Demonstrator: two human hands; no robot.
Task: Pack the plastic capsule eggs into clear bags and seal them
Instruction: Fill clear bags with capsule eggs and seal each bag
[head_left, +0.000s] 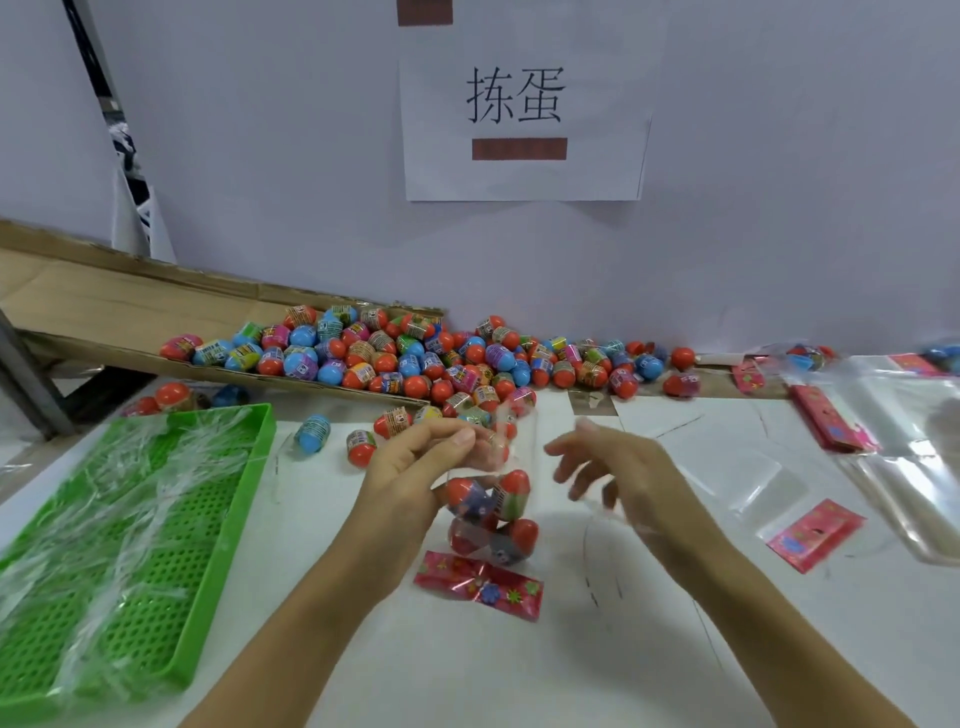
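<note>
**Filled clear bag held up by its open top**

Forearms frame the worktop (519, 670). Left hand (415, 457) pinches the mouth of a clear bag (493, 514) hanging with four capsule eggs; right hand (618, 467) hovers beside it, fingers loose, holding nothing. Film looks thin, slippery; grip near the rim.

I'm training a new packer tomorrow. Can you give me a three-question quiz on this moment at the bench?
1. True or false: the left hand pinches the top of the clear bag.
2. What lies in the green tray? A) loose eggs B) clear plastic strips C) red header cards
3. Fill in: the loose eggs are heaped against the ____.

Key: 1 true. 2 B. 3 wall; the right hand is open beside the bag and holds nothing.
</note>
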